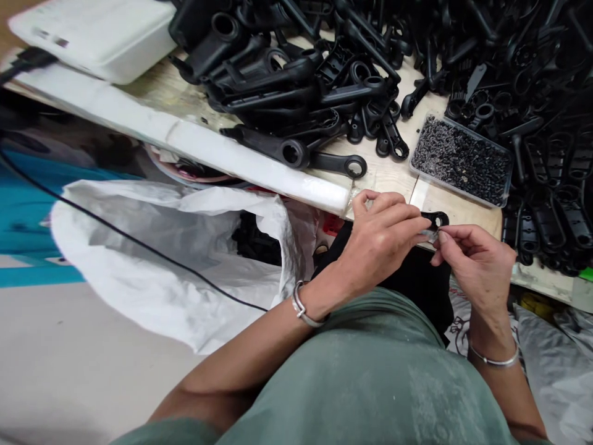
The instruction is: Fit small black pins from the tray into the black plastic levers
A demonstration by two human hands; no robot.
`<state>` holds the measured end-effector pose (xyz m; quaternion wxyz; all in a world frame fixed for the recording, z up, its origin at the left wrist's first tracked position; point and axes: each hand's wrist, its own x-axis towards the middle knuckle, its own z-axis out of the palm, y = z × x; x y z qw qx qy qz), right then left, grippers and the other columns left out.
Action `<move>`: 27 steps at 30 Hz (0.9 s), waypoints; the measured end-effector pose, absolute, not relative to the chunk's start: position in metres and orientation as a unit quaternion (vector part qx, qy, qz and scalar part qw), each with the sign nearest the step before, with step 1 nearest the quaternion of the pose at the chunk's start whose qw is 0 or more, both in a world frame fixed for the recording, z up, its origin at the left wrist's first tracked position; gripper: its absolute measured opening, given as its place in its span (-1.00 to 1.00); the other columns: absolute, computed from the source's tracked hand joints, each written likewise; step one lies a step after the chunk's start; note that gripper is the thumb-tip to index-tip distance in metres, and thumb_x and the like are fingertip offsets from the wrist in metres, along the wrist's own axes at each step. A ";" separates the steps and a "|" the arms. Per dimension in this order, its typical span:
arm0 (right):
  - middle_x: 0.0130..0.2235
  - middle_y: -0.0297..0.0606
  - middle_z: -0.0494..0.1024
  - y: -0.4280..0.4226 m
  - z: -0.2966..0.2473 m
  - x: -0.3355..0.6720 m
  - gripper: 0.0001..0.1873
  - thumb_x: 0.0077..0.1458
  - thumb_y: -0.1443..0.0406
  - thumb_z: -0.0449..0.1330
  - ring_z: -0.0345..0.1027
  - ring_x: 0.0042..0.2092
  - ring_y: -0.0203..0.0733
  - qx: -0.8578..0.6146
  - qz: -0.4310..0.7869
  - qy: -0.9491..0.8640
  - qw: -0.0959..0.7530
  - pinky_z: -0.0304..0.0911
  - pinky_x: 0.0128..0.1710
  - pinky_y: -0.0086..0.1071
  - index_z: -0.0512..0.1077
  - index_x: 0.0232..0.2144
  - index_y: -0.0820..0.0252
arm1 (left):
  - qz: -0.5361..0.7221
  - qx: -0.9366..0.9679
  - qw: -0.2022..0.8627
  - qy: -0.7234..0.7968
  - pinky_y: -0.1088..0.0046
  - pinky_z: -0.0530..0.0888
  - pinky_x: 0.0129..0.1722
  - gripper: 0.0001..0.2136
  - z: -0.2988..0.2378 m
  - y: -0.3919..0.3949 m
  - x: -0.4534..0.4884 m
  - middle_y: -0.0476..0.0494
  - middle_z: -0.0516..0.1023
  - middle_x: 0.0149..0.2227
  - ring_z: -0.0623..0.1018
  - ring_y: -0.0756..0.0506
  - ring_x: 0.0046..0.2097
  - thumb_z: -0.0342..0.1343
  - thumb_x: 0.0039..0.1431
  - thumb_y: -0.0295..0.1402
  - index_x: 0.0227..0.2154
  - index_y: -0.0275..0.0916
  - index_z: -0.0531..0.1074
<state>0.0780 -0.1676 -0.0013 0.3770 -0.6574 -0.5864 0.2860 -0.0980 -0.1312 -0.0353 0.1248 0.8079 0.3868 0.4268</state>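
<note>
At the table's front edge, my left hand (382,228) is closed around a black plastic part (438,219), whose ringed end sticks out past the fingers. Most of that part is hidden under the hand. My right hand (477,256) meets it from the right, thumb and forefinger pinched at the ring; whatever is between those fingertips is too small to name. Just beyond both hands stands a clear plastic box (458,193) full of tiny dark pieces. A black arm-shaped part with a ring (340,164) lies on the table left of the box.
Black plastic parts (278,80) are heaped over the wooden table (419,114), with more stacked at right (551,210). A white padded strip (231,154) lines the front edge. Below it gapes a white sack (185,247) holding black parts, crossed by a black cable (139,241).
</note>
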 end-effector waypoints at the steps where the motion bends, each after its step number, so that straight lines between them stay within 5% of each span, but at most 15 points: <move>1: -0.56 -0.39 0.56 -0.167 -0.001 0.080 -0.89 0.10 0.26 0.29 0.45 -0.57 -0.32 -0.663 0.284 -0.583 0.375 0.37 -0.53 -0.46 0.54 -0.34 0.21 | 0.421 0.810 0.111 0.394 0.21 0.21 0.00 -0.88 -0.036 -0.130 -0.101 -0.04 0.65 -0.18 0.50 -0.11 -0.08 0.11 0.34 -0.30 -0.21 -0.17 0.53; 8: -0.61 -0.39 0.52 -0.163 -0.001 0.094 -0.86 0.12 0.24 0.26 0.40 -0.59 -0.33 -0.698 0.183 -0.611 0.327 0.33 -0.50 -0.44 0.55 -0.37 0.21 | 0.386 0.833 0.139 0.372 0.39 0.42 -0.17 -0.81 -0.044 -0.122 -0.106 -0.14 0.62 -0.19 0.51 -0.06 -0.19 0.03 0.37 -0.41 -0.31 -0.27 0.53; 20: -0.42 -0.22 0.62 -0.157 -0.009 0.081 -0.84 0.21 0.35 0.12 0.49 -0.42 -0.23 -0.604 -0.036 -0.767 0.214 0.32 -0.38 -0.37 0.50 -0.36 0.17 | 0.376 0.837 0.138 0.373 0.44 0.45 -0.15 -0.77 -0.045 -0.126 -0.105 -0.12 0.59 -0.20 0.46 -0.03 -0.21 0.00 0.35 -0.51 -0.39 -0.26 0.52; 27: -0.43 -0.21 0.57 -0.154 0.009 0.080 -0.77 0.25 0.33 0.06 0.44 -0.41 -0.21 -0.585 -0.003 -0.805 0.100 0.18 -0.42 -0.36 0.47 -0.39 0.20 | 0.378 0.834 0.157 0.371 0.46 0.44 -0.13 -0.78 -0.048 -0.127 -0.104 -0.15 0.58 -0.16 0.45 -0.04 -0.17 0.00 0.35 -0.52 -0.39 -0.28 0.50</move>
